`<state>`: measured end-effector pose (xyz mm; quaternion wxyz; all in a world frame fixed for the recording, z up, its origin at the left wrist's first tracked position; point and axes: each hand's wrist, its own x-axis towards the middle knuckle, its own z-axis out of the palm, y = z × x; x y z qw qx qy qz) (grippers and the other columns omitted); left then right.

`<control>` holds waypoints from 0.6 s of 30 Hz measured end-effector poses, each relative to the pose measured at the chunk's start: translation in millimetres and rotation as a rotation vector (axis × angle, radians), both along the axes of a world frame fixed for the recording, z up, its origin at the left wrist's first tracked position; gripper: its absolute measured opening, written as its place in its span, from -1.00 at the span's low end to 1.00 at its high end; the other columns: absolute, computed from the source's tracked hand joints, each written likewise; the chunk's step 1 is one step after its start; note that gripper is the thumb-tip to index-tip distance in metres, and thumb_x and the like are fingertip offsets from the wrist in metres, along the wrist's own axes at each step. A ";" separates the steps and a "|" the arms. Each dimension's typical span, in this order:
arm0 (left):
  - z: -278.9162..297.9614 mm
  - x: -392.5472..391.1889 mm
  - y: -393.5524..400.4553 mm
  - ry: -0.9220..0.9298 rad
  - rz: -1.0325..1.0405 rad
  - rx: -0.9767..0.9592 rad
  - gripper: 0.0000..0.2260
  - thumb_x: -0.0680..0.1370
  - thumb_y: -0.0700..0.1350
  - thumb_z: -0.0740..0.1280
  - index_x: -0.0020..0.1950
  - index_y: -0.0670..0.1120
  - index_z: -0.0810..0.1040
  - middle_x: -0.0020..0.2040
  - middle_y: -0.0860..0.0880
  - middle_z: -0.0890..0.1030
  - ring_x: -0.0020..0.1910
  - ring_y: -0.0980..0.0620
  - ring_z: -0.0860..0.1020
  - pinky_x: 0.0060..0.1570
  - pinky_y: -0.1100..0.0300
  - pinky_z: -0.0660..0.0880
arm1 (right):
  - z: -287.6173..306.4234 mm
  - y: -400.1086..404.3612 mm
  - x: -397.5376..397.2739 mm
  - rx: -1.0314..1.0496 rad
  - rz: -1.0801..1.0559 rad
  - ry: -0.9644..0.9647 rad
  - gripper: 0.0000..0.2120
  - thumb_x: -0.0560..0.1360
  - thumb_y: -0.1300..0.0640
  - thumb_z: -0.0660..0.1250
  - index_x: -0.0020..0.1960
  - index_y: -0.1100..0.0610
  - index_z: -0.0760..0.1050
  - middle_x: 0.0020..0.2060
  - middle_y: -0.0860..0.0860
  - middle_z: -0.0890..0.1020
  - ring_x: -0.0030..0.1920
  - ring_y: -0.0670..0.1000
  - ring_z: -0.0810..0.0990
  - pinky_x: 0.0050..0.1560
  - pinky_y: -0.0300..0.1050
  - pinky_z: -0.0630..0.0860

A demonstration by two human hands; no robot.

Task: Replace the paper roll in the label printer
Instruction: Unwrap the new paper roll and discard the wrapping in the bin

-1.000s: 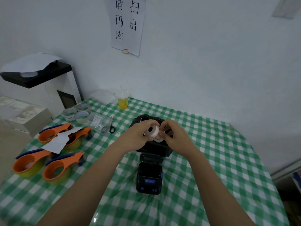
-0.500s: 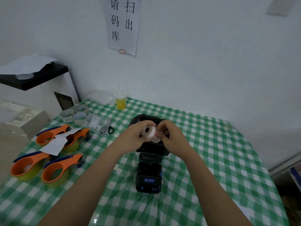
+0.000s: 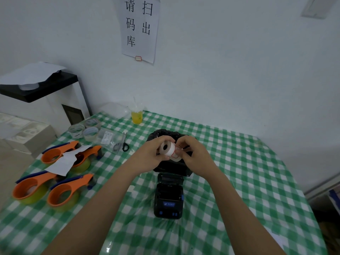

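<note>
A small white paper roll (image 3: 167, 148) with a dark core hole is held in the air above the table. My left hand (image 3: 150, 153) grips it from the left. The fingertips of my right hand (image 3: 193, 155) pinch its loose end, which curls down below the roll. The black label printer (image 3: 168, 197) lies on the green checked tablecloth just below my hands, its lid open. Right behind it, under my hands, sits a black plastic bag (image 3: 165, 135).
Several orange tape dispensers (image 3: 64, 192) and a white paper sheet (image 3: 64, 161) lie at the left. Clear tape rolls (image 3: 86, 129), scissors (image 3: 122, 144) and a yellow drink cup (image 3: 137, 115) stand farther back. The wall rises right behind the table (image 3: 239, 172).
The roll has turned slightly in my hands, its core hole now facing me more. My hands stay above the printer.
</note>
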<state>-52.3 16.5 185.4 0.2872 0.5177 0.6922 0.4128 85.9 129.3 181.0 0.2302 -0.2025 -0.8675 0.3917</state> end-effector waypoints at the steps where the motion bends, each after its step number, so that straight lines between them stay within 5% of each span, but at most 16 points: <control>1: 0.3 0.4 -0.2 -0.008 -0.002 0.001 -0.57 0.47 -0.30 0.36 0.11 0.21 0.40 0.03 0.24 0.49 0.16 0.01 0.54 0.18 0.09 0.53 | 0.1 0.4 0.1 0.001 0.000 -0.002 -0.91 0.49 0.24 0.32 -0.05 0.08 0.46 -0.08 -0.02 0.56 -0.02 0.01 0.54 0.08 0.03 0.55; 7: 0.6 1.0 -1.6 -0.036 0.002 0.003 -0.51 0.47 -0.29 0.37 0.01 0.35 0.39 0.06 0.16 0.52 0.13 0.04 0.56 0.14 0.11 0.55 | 3.4 1.3 1.8 -0.076 0.003 0.008 -0.94 0.51 0.21 0.30 -0.04 0.08 0.47 -0.10 0.00 0.60 -0.04 0.00 0.57 0.07 -0.01 0.55; 18: 5.3 5.4 -0.9 -0.092 -0.002 0.035 -0.59 0.46 -0.30 0.38 0.09 0.18 0.42 0.16 -0.01 0.54 0.10 0.05 0.56 0.02 0.23 0.54 | 2.0 1.9 0.4 0.149 -0.072 0.021 -0.88 0.53 0.27 0.20 -0.07 0.13 0.49 -0.22 -0.25 0.47 -0.17 -0.25 0.43 -0.17 -0.33 0.34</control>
